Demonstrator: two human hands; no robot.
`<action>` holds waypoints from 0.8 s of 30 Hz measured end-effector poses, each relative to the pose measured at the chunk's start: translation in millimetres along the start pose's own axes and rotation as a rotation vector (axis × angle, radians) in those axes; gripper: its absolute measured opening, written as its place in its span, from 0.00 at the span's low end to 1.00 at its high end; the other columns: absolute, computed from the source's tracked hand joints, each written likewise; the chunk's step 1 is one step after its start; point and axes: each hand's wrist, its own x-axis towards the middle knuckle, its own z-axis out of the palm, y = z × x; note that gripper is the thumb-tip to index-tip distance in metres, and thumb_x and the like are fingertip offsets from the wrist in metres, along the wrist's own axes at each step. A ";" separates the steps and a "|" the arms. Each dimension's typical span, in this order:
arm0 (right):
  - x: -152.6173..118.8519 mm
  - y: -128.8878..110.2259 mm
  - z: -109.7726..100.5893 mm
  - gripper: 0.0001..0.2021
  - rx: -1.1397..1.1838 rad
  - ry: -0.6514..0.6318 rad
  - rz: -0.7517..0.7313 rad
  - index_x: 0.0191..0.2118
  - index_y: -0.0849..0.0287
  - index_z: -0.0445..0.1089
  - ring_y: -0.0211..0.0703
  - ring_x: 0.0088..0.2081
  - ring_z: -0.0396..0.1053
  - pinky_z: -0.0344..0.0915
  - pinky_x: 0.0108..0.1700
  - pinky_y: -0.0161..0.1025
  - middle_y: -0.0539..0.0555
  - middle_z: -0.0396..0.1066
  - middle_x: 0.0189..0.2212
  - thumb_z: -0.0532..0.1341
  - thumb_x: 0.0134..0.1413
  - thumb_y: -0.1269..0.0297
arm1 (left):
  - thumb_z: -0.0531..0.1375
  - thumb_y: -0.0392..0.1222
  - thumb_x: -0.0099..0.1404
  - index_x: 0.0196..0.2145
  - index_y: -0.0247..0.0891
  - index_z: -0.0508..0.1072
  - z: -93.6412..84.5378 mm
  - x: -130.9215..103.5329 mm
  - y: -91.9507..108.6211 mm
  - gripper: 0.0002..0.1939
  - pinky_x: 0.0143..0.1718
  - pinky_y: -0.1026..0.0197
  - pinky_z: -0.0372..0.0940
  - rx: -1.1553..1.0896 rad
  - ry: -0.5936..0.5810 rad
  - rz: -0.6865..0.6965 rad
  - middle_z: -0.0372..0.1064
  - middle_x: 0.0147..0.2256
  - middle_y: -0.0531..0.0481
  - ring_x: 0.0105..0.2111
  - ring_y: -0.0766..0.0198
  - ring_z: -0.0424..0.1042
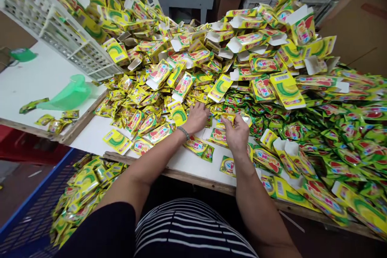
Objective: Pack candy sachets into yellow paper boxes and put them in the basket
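Note:
My left hand (198, 117), with a beaded bracelet at the wrist, reaches into the heap of small yellow candy packets (139, 96). Its fingers are curled down and their tips are hidden, so what they grip cannot be made out. Beside it, my right hand (237, 133) pinches a small yellow candy packet (228, 118) between thumb and fingers. Just under the hands lie a yellow printed box (218, 137) and another printed box (195, 145), with a green packet (208, 153) at its end.
Open-ended cartons (248, 42) are piled high behind the hands. Green packets (347, 129) spread to the right. A white crate (87, 56) lies tipped at left, near a green scoop (68, 94). Below the table's wooden edge (196, 179) stands a blue crate (33, 209) with filled boxes.

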 end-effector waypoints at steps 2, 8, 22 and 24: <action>1.6 1.6 -1.5 0.12 0.036 -0.012 0.016 0.28 0.56 0.67 0.39 0.26 0.62 0.60 0.33 0.38 0.47 0.67 0.22 0.62 0.50 0.53 | 0.58 0.35 0.61 0.38 0.34 0.72 -1.3 -1.0 -5.8 0.07 0.48 0.48 0.58 -0.147 0.012 -0.044 0.70 0.41 0.38 0.47 0.49 0.66; -1.8 1.0 5.7 0.15 0.573 -0.114 0.267 0.31 0.56 0.68 0.41 0.31 0.69 0.68 0.38 0.42 0.49 0.73 0.28 0.68 0.42 0.52 | 0.64 0.41 0.56 0.45 0.38 0.70 -12.0 -29.2 -9.2 0.18 0.42 0.60 0.64 -1.184 0.355 -0.494 0.73 0.37 0.48 0.43 0.59 0.71; -24.1 -2.0 25.1 0.15 0.453 -0.320 0.127 0.36 0.57 0.70 0.42 0.33 0.70 0.69 0.38 0.41 0.50 0.74 0.31 0.64 0.48 0.51 | 0.70 0.41 0.45 0.36 0.37 0.68 -13.1 -87.7 30.1 0.21 0.38 0.61 0.69 -1.695 0.344 -0.632 0.64 0.29 0.57 0.29 0.71 0.68; -21.9 -2.3 21.2 0.14 0.390 -0.322 0.060 0.35 0.57 0.70 0.42 0.33 0.69 0.67 0.39 0.41 0.50 0.73 0.30 0.64 0.48 0.52 | 0.68 0.46 0.50 0.43 0.38 0.68 -19.4 -96.3 22.0 0.23 0.42 0.57 0.69 -1.498 0.260 -0.540 0.67 0.32 0.53 0.33 0.66 0.71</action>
